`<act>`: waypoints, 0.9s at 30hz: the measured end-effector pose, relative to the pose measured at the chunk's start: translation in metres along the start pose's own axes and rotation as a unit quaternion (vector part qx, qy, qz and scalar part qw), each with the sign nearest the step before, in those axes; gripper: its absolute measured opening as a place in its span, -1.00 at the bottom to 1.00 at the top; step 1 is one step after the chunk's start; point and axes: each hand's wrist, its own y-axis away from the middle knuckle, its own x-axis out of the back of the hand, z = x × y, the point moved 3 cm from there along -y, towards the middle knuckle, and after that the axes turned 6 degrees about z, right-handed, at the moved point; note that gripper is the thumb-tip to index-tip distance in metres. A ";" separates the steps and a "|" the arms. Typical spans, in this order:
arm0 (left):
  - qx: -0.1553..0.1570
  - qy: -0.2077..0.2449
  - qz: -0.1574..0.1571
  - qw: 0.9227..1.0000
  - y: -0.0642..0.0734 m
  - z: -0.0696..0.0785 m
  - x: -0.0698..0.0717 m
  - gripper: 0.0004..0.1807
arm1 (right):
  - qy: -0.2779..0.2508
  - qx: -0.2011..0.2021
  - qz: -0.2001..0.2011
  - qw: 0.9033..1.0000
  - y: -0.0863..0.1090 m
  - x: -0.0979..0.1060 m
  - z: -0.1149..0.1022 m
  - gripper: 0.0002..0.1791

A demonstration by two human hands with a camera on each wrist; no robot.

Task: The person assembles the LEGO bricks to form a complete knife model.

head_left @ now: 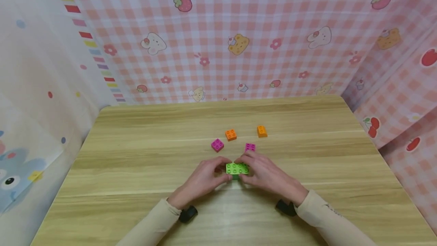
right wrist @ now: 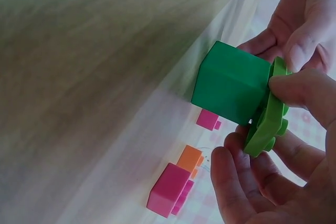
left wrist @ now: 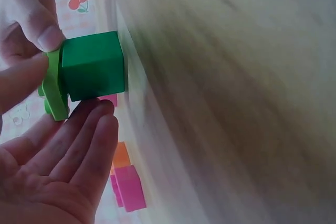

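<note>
A light green studded plate (head_left: 237, 168) sits on top of a dark green brick (left wrist: 93, 66), overhanging it at the sides. My left hand (head_left: 205, 175) holds the plate's left end, thumb at the near edge and fingers at the far edge. At the right end my right hand (head_left: 264, 172) grips the same plate in a like way. The right wrist view shows a narrow, uneven gap between the plate and the dark green brick (right wrist: 231, 80). Just beyond the right fingers lies a magenta brick (head_left: 250, 147), partly covered by them.
Farther back on the wooden table (head_left: 143, 155) lie another magenta brick (head_left: 217, 145), an orange square brick (head_left: 230, 135) and an orange brick with a sloped end (head_left: 261, 131). A pink checked curtain (head_left: 205, 26) hangs behind the table.
</note>
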 end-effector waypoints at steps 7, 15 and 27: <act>0.009 0.046 0.001 0.999 -0.002 -0.002 -0.001 -0.68 | -0.004 -0.006 -0.006 1.000 -0.004 0.000 0.000 -0.58; 0.006 0.097 -0.006 0.995 -0.004 -0.005 -0.002 -0.71 | -0.018 -0.003 -0.013 1.000 -0.004 0.000 0.002 -0.56; -0.001 0.051 -0.006 0.999 -0.002 -0.004 -0.003 -0.72 | -0.029 0.005 -0.037 0.999 -0.004 -0.001 0.007 -0.61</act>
